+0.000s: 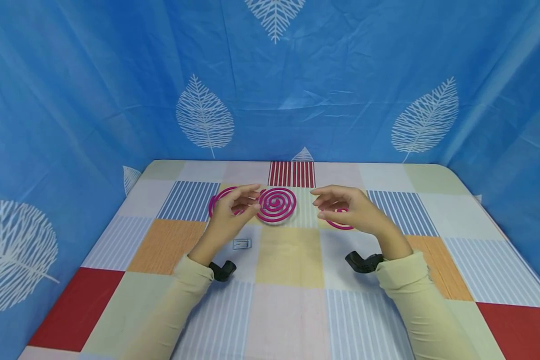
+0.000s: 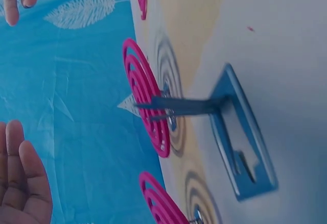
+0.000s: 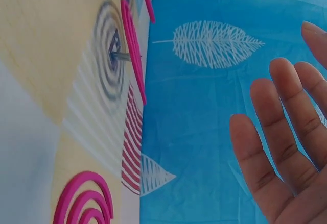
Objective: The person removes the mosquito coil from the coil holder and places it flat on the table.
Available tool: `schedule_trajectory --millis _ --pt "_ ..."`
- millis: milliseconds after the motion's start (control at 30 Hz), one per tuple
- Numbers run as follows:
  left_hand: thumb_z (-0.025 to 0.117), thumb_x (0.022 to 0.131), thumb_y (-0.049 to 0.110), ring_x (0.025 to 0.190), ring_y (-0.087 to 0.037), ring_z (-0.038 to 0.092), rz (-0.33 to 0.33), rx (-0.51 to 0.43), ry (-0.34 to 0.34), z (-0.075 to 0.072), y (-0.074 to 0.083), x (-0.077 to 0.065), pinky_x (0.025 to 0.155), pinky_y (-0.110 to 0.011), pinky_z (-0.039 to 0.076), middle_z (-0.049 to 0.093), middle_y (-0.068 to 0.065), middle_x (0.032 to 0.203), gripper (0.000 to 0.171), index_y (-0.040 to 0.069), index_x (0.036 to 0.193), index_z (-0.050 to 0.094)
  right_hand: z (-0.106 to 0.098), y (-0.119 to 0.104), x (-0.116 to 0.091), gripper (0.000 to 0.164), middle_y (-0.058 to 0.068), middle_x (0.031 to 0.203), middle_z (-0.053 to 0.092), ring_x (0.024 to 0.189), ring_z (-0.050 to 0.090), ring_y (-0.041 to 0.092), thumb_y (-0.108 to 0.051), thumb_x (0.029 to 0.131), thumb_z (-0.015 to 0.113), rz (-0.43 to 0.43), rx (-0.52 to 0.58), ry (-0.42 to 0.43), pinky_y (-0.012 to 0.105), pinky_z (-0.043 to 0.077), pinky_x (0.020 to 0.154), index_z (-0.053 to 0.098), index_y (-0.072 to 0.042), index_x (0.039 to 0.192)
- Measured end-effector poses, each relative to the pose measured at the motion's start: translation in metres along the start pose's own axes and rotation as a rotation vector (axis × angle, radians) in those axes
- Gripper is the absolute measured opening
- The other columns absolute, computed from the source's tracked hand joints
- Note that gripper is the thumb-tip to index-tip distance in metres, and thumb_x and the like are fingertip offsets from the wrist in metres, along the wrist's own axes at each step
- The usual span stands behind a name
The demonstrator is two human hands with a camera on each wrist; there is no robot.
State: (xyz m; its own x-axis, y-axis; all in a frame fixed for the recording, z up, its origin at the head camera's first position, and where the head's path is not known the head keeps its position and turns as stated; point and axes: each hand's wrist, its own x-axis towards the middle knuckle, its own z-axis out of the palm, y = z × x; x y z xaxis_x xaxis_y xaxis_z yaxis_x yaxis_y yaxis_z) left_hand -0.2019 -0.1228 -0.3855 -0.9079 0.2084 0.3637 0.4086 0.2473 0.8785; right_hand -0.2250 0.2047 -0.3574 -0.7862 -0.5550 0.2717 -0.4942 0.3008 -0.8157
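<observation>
My left hand [image 1: 231, 207], fingers loosely bent, hovers above the table in front of a pink mosquito coil [image 1: 212, 204] that it partly hides. Opposite it, my right hand [image 1: 348, 205] hangs in the air over another pink coil [image 1: 340, 227], which lies flat on the cloth. Neither hand holds anything. Between them a third coil [image 1: 276, 202] sits raised on a metal stand; its shadow falls below in the left wrist view. Closest to my left wrist is a bare metal stand [image 1: 242, 244] with an upright prong [image 2: 179, 105].
A patchwork cloth [image 1: 290, 255] covers the table. Blue curtain [image 1: 324, 75] with white leaf prints hangs behind and along both sides. A black camera mount sits on the left wrist [image 1: 223, 270] and another on the right wrist [image 1: 363, 262].
</observation>
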Motion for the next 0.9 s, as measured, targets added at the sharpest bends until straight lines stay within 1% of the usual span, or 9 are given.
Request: schedule_trajectory --millis 100,167,333,467,533,700,733,800,900 --pt "0.074 0.102 0.004 0.12 -0.034 0.067 -0.005 0.01 -0.001 -0.005 -0.003 -0.002 0.101 -0.029 0.055 0.068 -0.024 0.132 0.047 0.0 0.147 0.062 0.002 0.002 0.003 0.046 0.014 0.112 0.076 0.103 0.073 0.015 0.009 0.094 0.077 0.015 0.051 -0.02 0.023 0.059 0.091 0.065 0.011 0.138" --pt "0.073 0.102 0.003 0.12 -0.035 0.067 -0.01 0.007 -0.002 -0.008 -0.006 -0.003 0.101 -0.028 0.055 0.068 -0.024 0.132 0.047 -0.001 0.147 0.062 0.003 0.005 0.005 0.046 0.018 0.114 0.076 0.103 0.073 0.017 0.009 0.094 0.076 0.028 0.082 -0.037 0.024 0.059 0.091 0.064 0.012 0.138" --pt "0.073 0.102 0.001 0.119 -0.035 0.067 -0.038 -0.001 0.016 -0.016 -0.013 -0.005 0.099 -0.024 0.054 0.069 -0.022 0.13 0.046 -0.003 0.146 0.062 0.007 0.012 0.011 0.046 0.035 0.118 0.07 0.102 0.073 0.016 0.01 0.095 0.074 0.07 0.147 -0.087 0.025 0.059 0.091 0.062 0.014 0.139" --pt "0.072 0.101 -0.001 0.118 -0.035 0.066 -0.057 0.001 0.035 -0.023 -0.016 -0.007 0.096 -0.021 0.053 0.068 -0.022 0.128 0.047 -0.003 0.147 0.061 0.012 0.017 0.015 0.047 0.04 0.12 0.068 0.1 0.075 0.016 0.009 0.095 0.074 0.1 0.198 -0.112 0.026 0.06 0.089 0.061 0.015 0.14" --pt "0.072 0.101 -0.002 0.117 -0.035 0.066 -0.066 -0.002 0.048 -0.025 -0.017 -0.007 0.095 -0.02 0.053 0.068 -0.022 0.127 0.048 -0.003 0.147 0.061 0.015 0.018 0.017 0.047 0.038 0.119 0.069 0.099 0.075 0.016 0.009 0.095 0.074 0.109 0.218 -0.115 0.026 0.06 0.088 0.061 0.015 0.14" --pt "0.072 0.101 -0.002 0.119 -0.037 0.065 -0.081 -0.012 0.062 -0.031 -0.02 -0.008 0.095 -0.019 0.052 0.068 -0.023 0.129 0.049 -0.003 0.149 0.059 0.021 0.023 0.021 0.049 0.015 0.113 0.076 0.099 0.076 0.013 0.01 0.094 0.074 0.114 0.256 -0.123 0.027 0.06 0.089 0.058 0.019 0.139" --pt "0.072 0.101 -0.002 0.12 -0.037 0.065 -0.082 -0.013 0.061 -0.032 -0.021 -0.008 0.096 -0.019 0.051 0.067 -0.024 0.13 0.049 -0.003 0.149 0.059 0.022 0.024 0.022 0.049 0.014 0.112 0.076 0.099 0.076 0.013 0.011 0.094 0.074 0.112 0.263 -0.124 0.027 0.06 0.089 0.058 0.02 0.139" --pt "0.072 0.102 -0.001 0.121 -0.038 0.064 -0.087 -0.011 0.06 -0.033 -0.021 -0.008 0.096 -0.02 0.051 0.066 -0.027 0.132 0.049 -0.003 0.149 0.058 0.024 0.025 0.024 0.049 0.019 0.113 0.076 0.099 0.076 0.013 0.011 0.094 0.074 0.114 0.271 -0.124 0.027 0.06 0.09 0.057 0.021 0.139" --pt "0.071 0.102 -0.001 0.119 -0.039 0.064 -0.099 -0.005 0.071 -0.036 -0.023 -0.006 0.097 -0.02 0.05 0.065 -0.03 0.133 0.049 -0.003 0.15 0.058 0.027 0.025 0.026 0.049 0.034 0.116 0.071 0.098 0.075 0.011 0.01 0.094 0.074 0.121 0.262 -0.122 0.027 0.06 0.09 0.058 0.02 0.139"
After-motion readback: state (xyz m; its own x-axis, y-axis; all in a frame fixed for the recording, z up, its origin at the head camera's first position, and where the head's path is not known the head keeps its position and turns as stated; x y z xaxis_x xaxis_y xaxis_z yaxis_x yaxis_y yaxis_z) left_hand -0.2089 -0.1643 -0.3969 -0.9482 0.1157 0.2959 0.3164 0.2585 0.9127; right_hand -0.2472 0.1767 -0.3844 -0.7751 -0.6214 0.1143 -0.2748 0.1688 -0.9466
